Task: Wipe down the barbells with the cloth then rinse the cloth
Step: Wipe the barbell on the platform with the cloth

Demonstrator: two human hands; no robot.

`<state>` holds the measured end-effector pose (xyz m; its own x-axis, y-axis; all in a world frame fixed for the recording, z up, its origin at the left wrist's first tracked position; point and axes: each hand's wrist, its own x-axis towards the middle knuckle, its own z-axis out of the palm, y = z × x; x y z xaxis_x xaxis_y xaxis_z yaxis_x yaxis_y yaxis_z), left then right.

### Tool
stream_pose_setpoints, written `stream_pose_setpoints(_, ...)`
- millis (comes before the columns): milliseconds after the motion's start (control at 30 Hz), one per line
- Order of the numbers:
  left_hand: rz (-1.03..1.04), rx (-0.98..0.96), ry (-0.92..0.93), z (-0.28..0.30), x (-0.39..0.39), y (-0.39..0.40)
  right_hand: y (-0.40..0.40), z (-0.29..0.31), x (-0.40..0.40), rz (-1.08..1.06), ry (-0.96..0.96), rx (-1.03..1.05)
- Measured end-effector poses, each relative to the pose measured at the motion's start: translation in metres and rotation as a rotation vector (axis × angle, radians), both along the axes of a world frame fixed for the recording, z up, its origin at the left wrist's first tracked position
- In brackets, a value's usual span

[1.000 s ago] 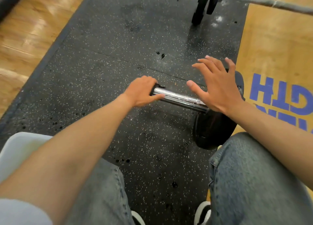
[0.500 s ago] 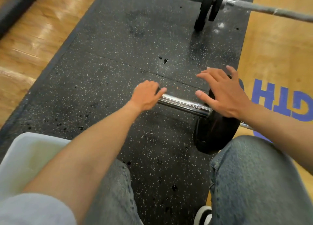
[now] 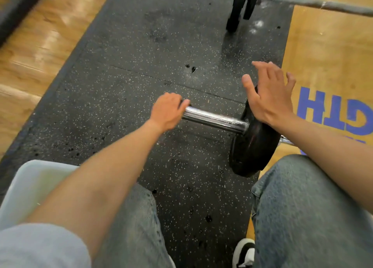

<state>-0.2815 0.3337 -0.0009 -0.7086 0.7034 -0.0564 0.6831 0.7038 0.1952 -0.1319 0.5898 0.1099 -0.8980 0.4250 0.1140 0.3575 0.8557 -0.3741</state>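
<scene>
Head view: right hand slid onto plate

I see left hand (image 3: 168, 111) still gripping the near barbell (image 3: 214, 119) sleeve end, mid-mat. Right hand (image 3: 270, 98), fingers spread wide, has moved right off the sleeve and rests on the black plate (image 3: 250, 150). Can't spot the cloth.

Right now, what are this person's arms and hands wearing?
Both hands, the left hand and the right hand, are bare, with no gloves, rings or watch visible. The forearms are bare too. A light grey sleeve covers the left upper arm.
</scene>
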Motion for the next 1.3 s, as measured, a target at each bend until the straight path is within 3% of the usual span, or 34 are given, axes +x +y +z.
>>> stream_pose_setpoints(133, 0.117, -0.050, 0.073, -0.003, 0.008, 0.003, -0.005, -0.001, 0.002, 0.061, -0.017, 0.052)
stream_pose_setpoints(267, -0.058, 0.063, -0.041, -0.005, 0.069, 0.059, -0.003, 0.001, -0.001, 0.035, -0.019, 0.037)
stream_pose_setpoints(367, -0.180, 0.070, -0.124, 0.001, 0.051, 0.049, -0.003, 0.002, -0.003, 0.026, -0.043, 0.032)
stream_pose_setpoints(533, 0.117, -0.013, -0.050, 0.002, -0.019, -0.012, -0.005, 0.001, 0.000, 0.035, -0.061, 0.053)
stream_pose_setpoints(633, 0.209, -0.043, 0.022, -0.005, -0.001, -0.001, -0.005, 0.000, 0.001, 0.044, -0.067, 0.062)
stream_pose_setpoints(767, 0.028, 0.096, -0.058, -0.012, 0.063, 0.050, -0.004, 0.001, -0.001, 0.037, -0.059, 0.053)
stream_pose_setpoints(867, -0.120, 0.088, -0.100, -0.006, 0.041, 0.031, -0.004, 0.001, -0.002, 0.021, -0.050, 0.046)
stream_pose_setpoints(1033, 0.117, -0.058, 0.047, -0.006, -0.016, -0.019, -0.005, 0.002, -0.003, 0.025, -0.069, 0.073)
stream_pose_setpoints(1133, 0.180, 0.034, 0.056, -0.006, 0.025, 0.014, -0.004, 0.001, -0.003, 0.029, -0.078, 0.078)
stream_pose_setpoints(1300, -0.085, 0.201, -0.050, -0.009, 0.105, 0.089, -0.002, 0.000, -0.004, 0.014, -0.063, 0.084)
